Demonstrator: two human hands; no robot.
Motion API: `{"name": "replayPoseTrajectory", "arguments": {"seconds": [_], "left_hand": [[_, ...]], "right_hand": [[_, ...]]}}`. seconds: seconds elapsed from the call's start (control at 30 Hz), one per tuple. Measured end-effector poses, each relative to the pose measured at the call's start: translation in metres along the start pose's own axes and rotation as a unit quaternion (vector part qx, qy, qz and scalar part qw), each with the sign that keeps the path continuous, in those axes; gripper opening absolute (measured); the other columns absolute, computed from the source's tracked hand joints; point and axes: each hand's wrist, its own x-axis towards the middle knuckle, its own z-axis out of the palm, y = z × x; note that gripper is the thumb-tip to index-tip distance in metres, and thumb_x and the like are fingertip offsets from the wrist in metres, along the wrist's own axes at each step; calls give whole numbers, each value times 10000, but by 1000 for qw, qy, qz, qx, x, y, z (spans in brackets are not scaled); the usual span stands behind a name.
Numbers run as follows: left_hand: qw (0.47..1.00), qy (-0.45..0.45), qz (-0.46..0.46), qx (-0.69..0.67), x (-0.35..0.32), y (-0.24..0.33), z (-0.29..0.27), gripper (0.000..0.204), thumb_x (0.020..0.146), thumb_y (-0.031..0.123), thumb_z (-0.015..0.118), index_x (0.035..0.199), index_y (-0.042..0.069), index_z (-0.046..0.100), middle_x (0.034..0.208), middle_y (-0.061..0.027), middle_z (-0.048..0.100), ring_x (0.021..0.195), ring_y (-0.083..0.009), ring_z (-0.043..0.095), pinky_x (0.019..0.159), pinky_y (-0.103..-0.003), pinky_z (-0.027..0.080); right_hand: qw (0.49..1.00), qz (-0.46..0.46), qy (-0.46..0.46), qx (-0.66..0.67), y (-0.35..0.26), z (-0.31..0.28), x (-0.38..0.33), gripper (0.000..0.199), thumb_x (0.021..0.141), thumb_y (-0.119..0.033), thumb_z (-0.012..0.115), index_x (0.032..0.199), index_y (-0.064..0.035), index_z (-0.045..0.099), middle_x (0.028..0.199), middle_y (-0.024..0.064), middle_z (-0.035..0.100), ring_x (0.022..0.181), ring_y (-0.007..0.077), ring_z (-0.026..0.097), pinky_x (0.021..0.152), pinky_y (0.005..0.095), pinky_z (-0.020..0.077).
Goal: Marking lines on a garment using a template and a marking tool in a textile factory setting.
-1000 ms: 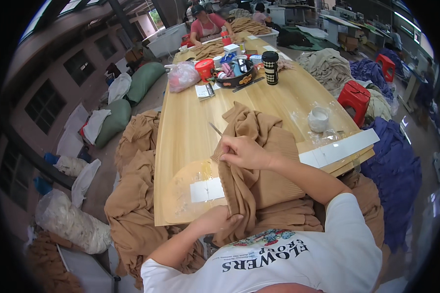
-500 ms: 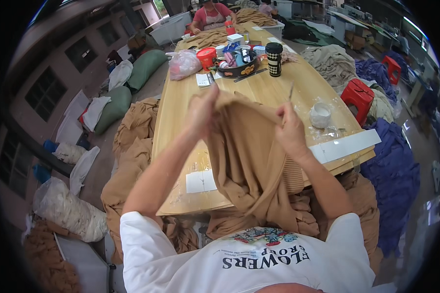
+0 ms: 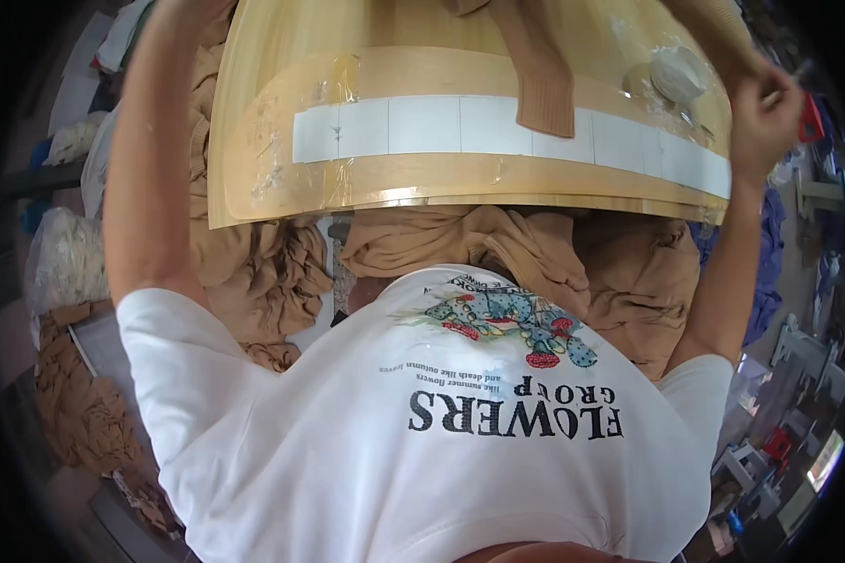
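Brown knit fabric, probably a garment, is spread toward the far side of the table (image 3: 404, 178), mostly beyond the upper edge. One ribbed sleeve (image 3: 543, 84) hangs down the middle, its cuff lying over a white paper strip (image 3: 422, 127). At the upper right, my right hand (image 3: 765, 122) is closed on another part of the brown garment, held out to the side; a thin dark thing by its fingers is too blurred to name. My left forearm (image 3: 150, 159) reaches up the left side, and the hand itself is cut off by the upper edge.
A white round tub (image 3: 678, 75) stands on the table near my right hand, with clear tape around it. Piles of brown fabric (image 3: 469, 239) lie below the table's near edge. Purple fabric (image 3: 768, 263) is heaped at the right, and a stuffed clear bag (image 3: 66, 253) at the left.
My view has tipped downward. My hands have moved apart, far and outward, and the brown garment that hung bunched between them is now stretched out over the table, uncovering the paper strip.
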Motion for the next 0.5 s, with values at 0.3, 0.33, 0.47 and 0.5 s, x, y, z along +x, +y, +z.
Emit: {"name": "replayPoseTrajectory", "arguments": {"seconds": [0.3, 0.33, 0.47, 0.5], "left_hand": [[943, -51, -329, -13, -74, -148, -95, 143, 896, 158, 570, 824, 39, 540, 657, -22, 548, 483, -36, 403, 479, -181, 387], [942, -83, -325, 11, -82, -145, -97, 149, 882, 161, 591, 812, 40, 541, 657, -23, 549, 483, -37, 402, 478, -183, 381], [939, -120, -320, 45, -109, -147, -91, 179, 843, 157, 645, 768, 37, 534, 612, -22, 538, 489, -49, 420, 474, -201, 371], [941, -113, -315, 49, -114, -151, -92, 176, 842, 145, 643, 764, 33, 531, 597, -22, 534, 491, -53, 426, 472, -203, 372]], "right_hand": [[941, -76, -327, -33, 7, 43, -135, 286, 748, 69, 523, 997, -55, 591, 870, 129, 577, 816, 315, 549, 701, 382, 448], [950, -46, -309, -11, 16, 41, -129, 357, 736, 102, 512, 1032, -77, 597, 845, 119, 567, 784, 290, 551, 682, 367, 448], [947, -66, -310, -46, 10, 21, -130, 423, 719, 137, 507, 1069, -80, 604, 823, 111, 563, 755, 267, 550, 685, 350, 451], [947, -88, -308, -36, 9, 19, -137, 417, 724, 132, 507, 1072, -77, 606, 824, 110, 564, 756, 268, 550, 689, 349, 452]]}}
